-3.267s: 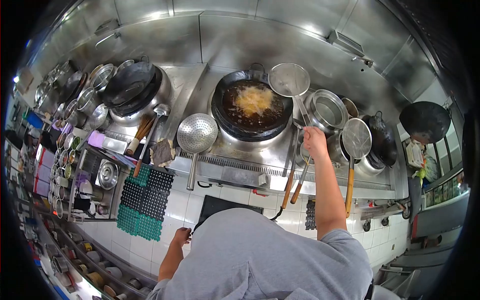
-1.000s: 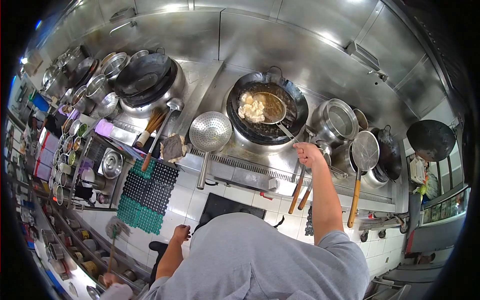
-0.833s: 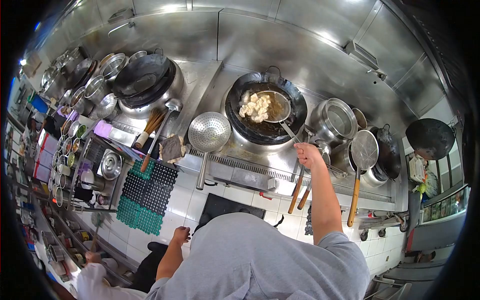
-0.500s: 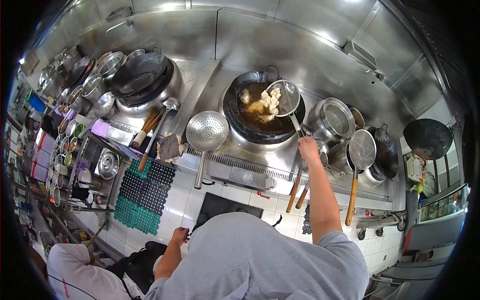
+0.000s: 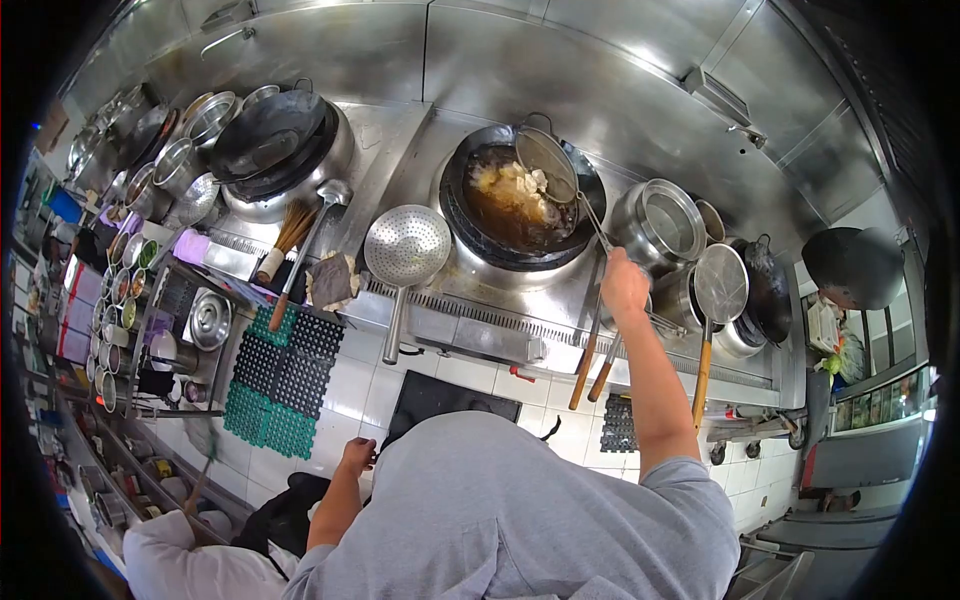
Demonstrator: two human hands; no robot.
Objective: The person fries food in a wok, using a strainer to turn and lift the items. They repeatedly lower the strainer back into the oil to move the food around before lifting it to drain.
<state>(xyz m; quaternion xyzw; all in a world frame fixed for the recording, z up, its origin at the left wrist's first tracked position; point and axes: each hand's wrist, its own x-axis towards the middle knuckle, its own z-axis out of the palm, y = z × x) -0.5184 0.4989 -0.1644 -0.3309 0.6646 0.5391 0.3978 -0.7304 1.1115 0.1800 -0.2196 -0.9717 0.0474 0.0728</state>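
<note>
My right hand [image 5: 625,283] is closed around the handle of a wire-mesh strainer [image 5: 547,160]. The strainer's basket is tilted steeply over a black wok [image 5: 575,250] on the burner. Inside the wok, pale food pieces [image 5: 528,182] lie in bubbling brown oil [image 5: 500,222], some near the basket's lower edge. Low at my left side, my left hand [image 5: 357,456] has its fingers curled; something small and dark shows at the fingertips, too small to name.
A perforated ladle [image 5: 408,246] rests left of the wok. Metal pots [image 5: 672,225] and another mesh strainer [image 5: 721,284] stand to the right. A second wok [image 5: 265,135], a bamboo brush [image 5: 293,228] and a ladle [image 5: 335,190] are further left. A co-worker's white sleeve [image 5: 160,545] shows behind.
The strainer basket has tipped up and moved slightly back and left. Food pieces that were in it are now mostly in the oil, which bubbles more. The co-worker has shifted.
</note>
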